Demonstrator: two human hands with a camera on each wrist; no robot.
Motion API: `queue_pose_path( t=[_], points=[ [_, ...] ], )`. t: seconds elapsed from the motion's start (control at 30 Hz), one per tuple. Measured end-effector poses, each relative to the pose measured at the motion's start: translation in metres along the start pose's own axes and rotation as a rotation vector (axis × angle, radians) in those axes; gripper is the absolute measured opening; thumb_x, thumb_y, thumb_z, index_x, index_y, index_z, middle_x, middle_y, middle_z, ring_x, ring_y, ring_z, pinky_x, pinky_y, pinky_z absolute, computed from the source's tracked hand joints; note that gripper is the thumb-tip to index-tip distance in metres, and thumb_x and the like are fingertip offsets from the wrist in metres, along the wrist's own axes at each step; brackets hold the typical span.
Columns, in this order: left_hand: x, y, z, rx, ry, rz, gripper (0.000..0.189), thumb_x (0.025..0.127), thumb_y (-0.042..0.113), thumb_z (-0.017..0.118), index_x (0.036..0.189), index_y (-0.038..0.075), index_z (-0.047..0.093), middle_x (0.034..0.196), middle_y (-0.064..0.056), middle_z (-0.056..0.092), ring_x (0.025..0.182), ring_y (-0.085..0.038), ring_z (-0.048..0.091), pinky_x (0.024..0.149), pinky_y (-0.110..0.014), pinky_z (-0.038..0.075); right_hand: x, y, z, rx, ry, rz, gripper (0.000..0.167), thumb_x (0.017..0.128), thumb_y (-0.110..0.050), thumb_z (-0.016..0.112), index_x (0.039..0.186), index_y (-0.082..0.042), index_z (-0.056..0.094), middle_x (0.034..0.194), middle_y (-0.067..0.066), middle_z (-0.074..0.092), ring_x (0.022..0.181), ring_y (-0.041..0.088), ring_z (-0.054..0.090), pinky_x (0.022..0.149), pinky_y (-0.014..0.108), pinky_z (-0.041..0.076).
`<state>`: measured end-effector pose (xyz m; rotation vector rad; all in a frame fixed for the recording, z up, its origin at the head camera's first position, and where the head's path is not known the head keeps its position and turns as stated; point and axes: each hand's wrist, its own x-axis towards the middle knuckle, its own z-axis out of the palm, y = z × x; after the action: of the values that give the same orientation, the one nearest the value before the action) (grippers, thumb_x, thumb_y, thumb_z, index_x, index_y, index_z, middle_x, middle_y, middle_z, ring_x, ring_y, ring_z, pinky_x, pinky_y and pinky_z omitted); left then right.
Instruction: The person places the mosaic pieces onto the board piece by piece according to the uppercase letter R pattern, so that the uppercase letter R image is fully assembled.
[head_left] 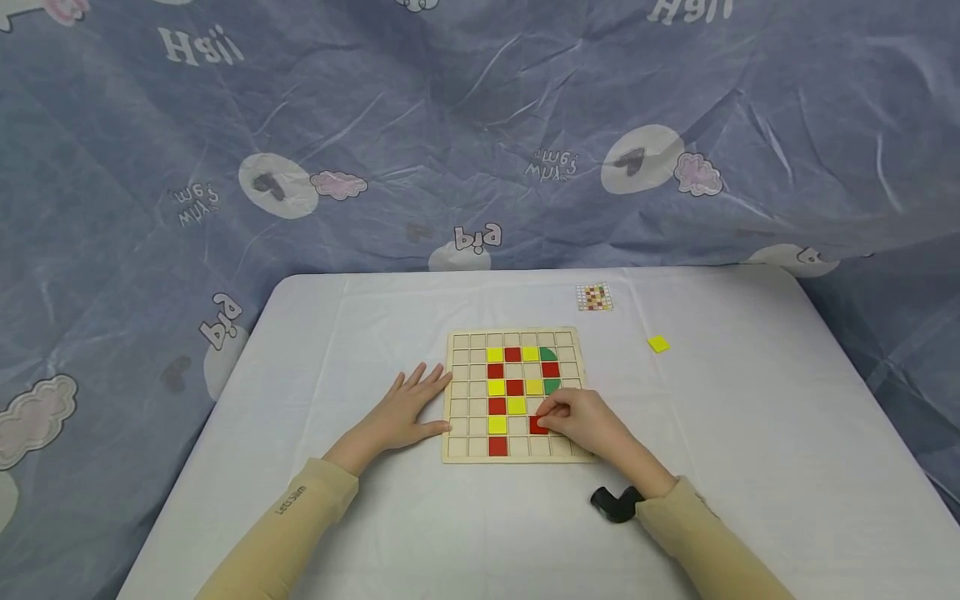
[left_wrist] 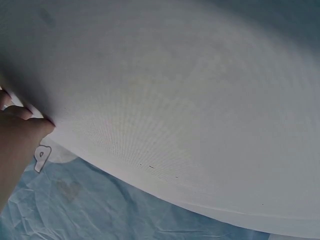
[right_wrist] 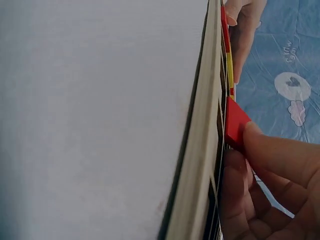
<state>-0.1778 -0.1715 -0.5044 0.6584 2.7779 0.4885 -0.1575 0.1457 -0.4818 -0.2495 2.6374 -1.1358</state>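
Observation:
A wooden grid board [head_left: 457,402] lies on the white table with red and yellow square tiles and green quarter-round tiles set in its cells. My right hand [head_left: 588,421] pinches a red square tile [head_left: 537,426] over the lower right part of the grid. In the right wrist view, that red tile [right_wrist: 236,122] tilts up from the board between thumb and fingers. My left hand [head_left: 401,418] lies flat and spread, its fingertips and thumb at the board's left edge. The left wrist view shows only part of this hand [left_wrist: 22,132]; the board is hidden there.
Behind the board lies a small pattern card [head_left: 594,297] with a coloured grid. A loose yellow tile [head_left: 658,344] rests to the board's right. Close to the right sleeve is a curved black object [head_left: 615,505]. A blue-grey printed cloth [head_left: 420,125] hangs behind the table.

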Motion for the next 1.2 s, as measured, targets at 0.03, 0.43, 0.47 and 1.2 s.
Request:
queue_pose_path(
  t=[0.03,0.43,0.47,1.2],
  points=[
    [0.000,0.000,0.000,0.001,0.001,0.000,0.087,0.088,0.060,0.062,0.158,0.022,0.025,0.165,-0.002,0.019,0.154,-0.031,0.007,0.123,-0.057,0.005,0.000,0.000,0.000,-0.004,0.006,-0.009,0.005,0.085,-0.015,0.077,0.084,-0.012,0.073,0.077,-0.003,0.063,0.069,0.012,0.055,0.062,0.020,0.047],
    [0.000,0.000,-0.001,0.001,-0.005,-0.002,0.087,0.088,0.059,0.063,0.158,0.022,0.025,0.165,-0.002,0.018,0.154,-0.031,0.006,0.123,-0.057,0.005,0.002,0.000,-0.003,-0.061,0.033,-0.057,0.005,0.085,-0.013,0.077,0.089,-0.012,0.074,0.083,-0.001,0.059,0.072,0.011,0.054,0.064,0.021,0.046],
    [0.000,0.001,0.000,0.001,-0.006,-0.002,0.087,0.088,0.060,0.062,0.158,0.022,0.025,0.165,-0.002,0.018,0.154,-0.031,0.006,0.123,-0.057,0.005,0.002,0.002,-0.007,-0.058,0.039,-0.060,0.006,0.086,-0.014,0.076,0.091,-0.011,0.074,0.084,0.000,0.060,0.074,0.012,0.054,0.065,0.021,0.047],
    [0.001,-0.002,0.003,-0.013,-0.014,-0.009,0.087,0.089,0.061,0.061,0.158,0.023,0.023,0.165,0.000,0.016,0.155,-0.029,0.003,0.124,-0.056,0.003,0.027,0.098,-0.131,-0.112,0.415,0.181,0.039,0.096,-0.021,0.062,0.124,0.007,0.061,0.115,0.028,0.056,0.103,0.041,0.055,0.083,0.049,0.048]
  ],
)
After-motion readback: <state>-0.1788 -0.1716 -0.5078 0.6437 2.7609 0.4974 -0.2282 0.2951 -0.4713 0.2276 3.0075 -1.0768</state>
